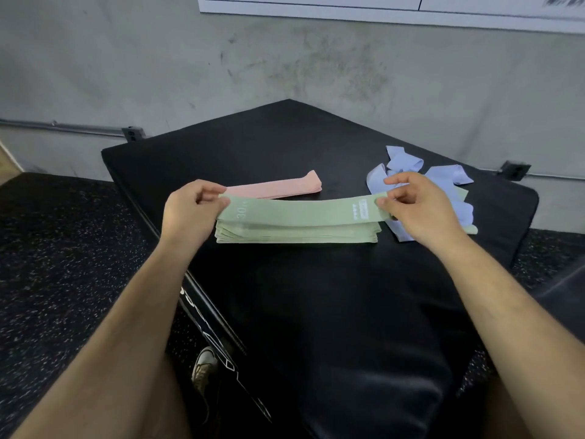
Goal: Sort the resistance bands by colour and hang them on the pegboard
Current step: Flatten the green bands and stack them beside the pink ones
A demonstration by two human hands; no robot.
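A flat green resistance band (297,210) is stretched between my hands just above a neat stack of several green bands (297,234) on the black padded box (316,312). My left hand (190,213) pinches the band's left end and my right hand (418,207) pinches its right end. Behind the stack lies a small pile of pink bands (278,188). A loose heap of light blue bands (411,169) sits behind and under my right hand, with one green band end (471,229) poking out of it.
The box stands on black speckled rubber flooring (63,248) against a grey concrete wall (285,58). A white board edge (380,7) runs along the top of the view. My shoe (204,369) shows beside the box at the bottom.
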